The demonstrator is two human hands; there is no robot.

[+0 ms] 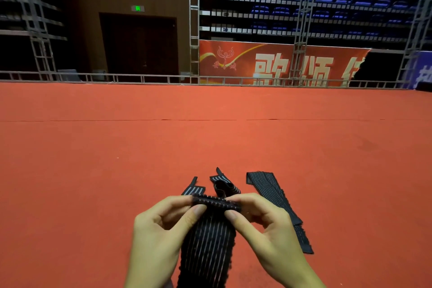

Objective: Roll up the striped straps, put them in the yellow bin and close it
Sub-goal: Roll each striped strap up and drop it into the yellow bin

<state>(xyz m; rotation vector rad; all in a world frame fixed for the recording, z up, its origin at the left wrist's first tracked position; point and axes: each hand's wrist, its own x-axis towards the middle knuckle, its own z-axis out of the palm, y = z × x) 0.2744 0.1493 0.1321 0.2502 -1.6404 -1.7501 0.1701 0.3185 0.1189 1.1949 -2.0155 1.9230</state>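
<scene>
A black strap with thin white stripes (208,245) hangs toward me over the red carpet, its top edge folded over. My left hand (161,229) pinches the left end of that fold and my right hand (264,224) pinches the right end. Behind the fold lie a second striped strap (192,189) and a crumpled one (224,186). A third strap (275,199) lies flat and stretched out to the right of my right hand. No yellow bin is in view.
Red carpet (210,142) covers the floor around me up to a low metal rail (140,77). Behind it stand truss frames, a red banner (275,63), a dark door and rows of blue seats.
</scene>
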